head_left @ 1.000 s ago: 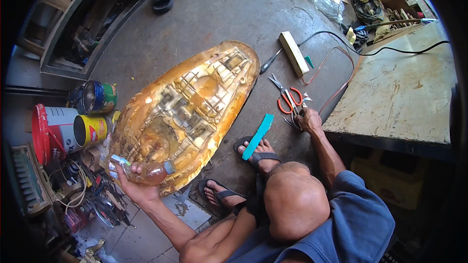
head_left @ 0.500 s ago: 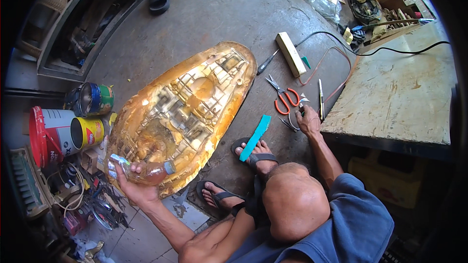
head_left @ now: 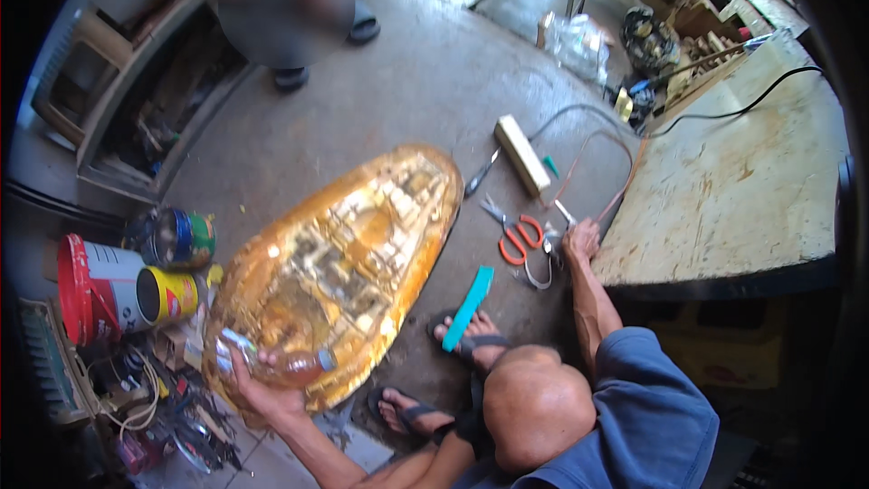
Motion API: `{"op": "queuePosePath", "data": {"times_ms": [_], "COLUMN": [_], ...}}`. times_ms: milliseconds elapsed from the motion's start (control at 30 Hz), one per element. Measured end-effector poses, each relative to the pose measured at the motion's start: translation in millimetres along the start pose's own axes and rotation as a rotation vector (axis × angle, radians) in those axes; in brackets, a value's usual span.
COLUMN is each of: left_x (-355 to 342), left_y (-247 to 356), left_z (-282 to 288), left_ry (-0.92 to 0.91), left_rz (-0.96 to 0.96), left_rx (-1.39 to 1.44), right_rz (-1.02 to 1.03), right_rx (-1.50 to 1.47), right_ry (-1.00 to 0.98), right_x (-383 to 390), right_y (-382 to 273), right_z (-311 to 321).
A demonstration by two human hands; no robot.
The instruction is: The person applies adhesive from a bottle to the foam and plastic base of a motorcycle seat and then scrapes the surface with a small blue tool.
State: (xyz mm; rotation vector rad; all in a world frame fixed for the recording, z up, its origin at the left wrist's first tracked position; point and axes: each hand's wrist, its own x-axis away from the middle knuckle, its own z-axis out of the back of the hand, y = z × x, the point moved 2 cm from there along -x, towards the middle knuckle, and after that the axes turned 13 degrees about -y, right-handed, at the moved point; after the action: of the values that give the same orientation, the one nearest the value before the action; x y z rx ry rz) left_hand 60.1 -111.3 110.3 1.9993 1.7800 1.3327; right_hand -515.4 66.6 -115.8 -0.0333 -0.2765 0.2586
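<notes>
On the view's clock face, the left hand [head_left: 269, 396] at seven is clamped around the bottle [head_left: 304, 366], over the brown shell's [head_left: 348, 263] near end; a level, steady grip suits it. The right hand [head_left: 582, 238] at three meets a pale tool [head_left: 564, 212], blur hiding whether its grip is together; fingers belong behind the tip.

The grey concrete floor [head_left: 380, 95] bears a ribbed, amber-toned seat base [head_left: 362, 282] at centre-left, though its near end's footing is hard to judge. Right of it lie orange-handled scissors [head_left: 504, 246], a screwdriver [head_left: 476, 181] and, farther off, a pale rectangular block [head_left: 522, 158].
</notes>
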Motion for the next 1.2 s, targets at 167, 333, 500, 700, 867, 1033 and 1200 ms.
{"op": "queuePosePath", "data": {"times_ms": [167, 333, 500, 700, 867, 1033, 1200], "left_x": [4.0, -1.8, -3.3, -0.5, 2.9, 3.3, 0.5], "left_y": [7.9, 7.8, -6.1, 0.6, 3.0, 10.1, -4.0], "left_z": [1.7, -0.5, -7.5, 3.9, 3.5, 5.8, 0.8], "left_ry": [-0.030, -0.059, -0.106, -0.102, -0.060, -0.088, -0.094], "left_rz": [-0.014, -0.023, 0.020, -0.004, -0.008, -0.026, 0.012], "left_rx": [0.089, 0.107, 0.129, 0.146, 0.157, 0.135, 0.190], "right_rz": [0.311, 0.137, 0.102, 0.004, -0.077, 0.039, 0.215], "right_rx": [-0.279, -1.095, -1.105, -1.274, -1.341, -1.261, -0.087], "right_ry": [0.159, -0.352, -0.471, -0.435, -0.443, -0.436, 0.195], "right_x": [12.8, 76.3, 68.2, 50.8, 36.1, 7.0, -59.2], "right_y": [-24.2, -65.9, -57.1, -60.4, -60.1, -51.6, 10.3], "right_z": [14.7, 37.6, 39.8, 44.3, 33.6, 13.1, 21.1]}}
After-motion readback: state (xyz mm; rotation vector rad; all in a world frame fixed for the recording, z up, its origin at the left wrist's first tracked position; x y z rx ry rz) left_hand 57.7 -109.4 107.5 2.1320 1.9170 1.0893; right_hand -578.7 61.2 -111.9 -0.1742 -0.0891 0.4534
